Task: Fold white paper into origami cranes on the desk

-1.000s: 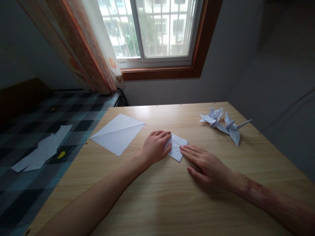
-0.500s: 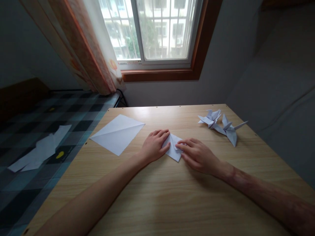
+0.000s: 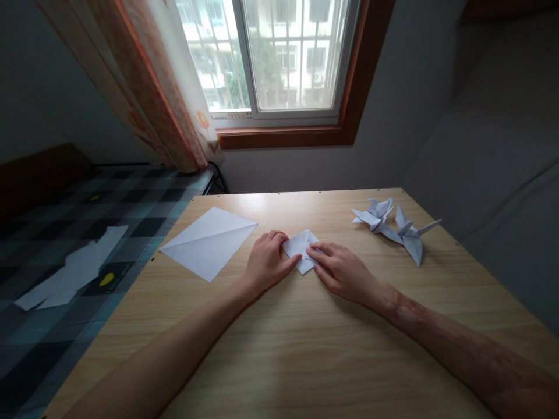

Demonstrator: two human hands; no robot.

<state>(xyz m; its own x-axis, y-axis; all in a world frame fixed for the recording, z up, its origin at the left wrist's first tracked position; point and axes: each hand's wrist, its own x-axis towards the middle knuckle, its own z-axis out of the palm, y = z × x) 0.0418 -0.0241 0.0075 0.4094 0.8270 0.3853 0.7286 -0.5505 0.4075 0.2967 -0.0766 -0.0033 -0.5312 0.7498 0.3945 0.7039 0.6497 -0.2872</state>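
A small folded sheet of white paper (image 3: 299,243) lies on the wooden table between my hands, one corner pointing toward me. My left hand (image 3: 267,259) holds its left side, thumb across the lower left part and fingers curled at the upper left edge. Fingers of my right hand (image 3: 338,267) press together on the paper's right side, covering much of that half. The fingertips hide part of the folds.
A larger creased paper square (image 3: 209,243) lies at left on the table (image 3: 271,361). Folded paper cranes (image 3: 408,233) stand at the back right. Paper scraps (image 3: 81,267) rest on the checked bed (image 3: 39,349). A window (image 3: 292,58) is behind the table.
The folded paper has turned and shifted slightly left, its near corner now further from me. Both hands have moved with it, and the left fingers have drawn back toward its edge.
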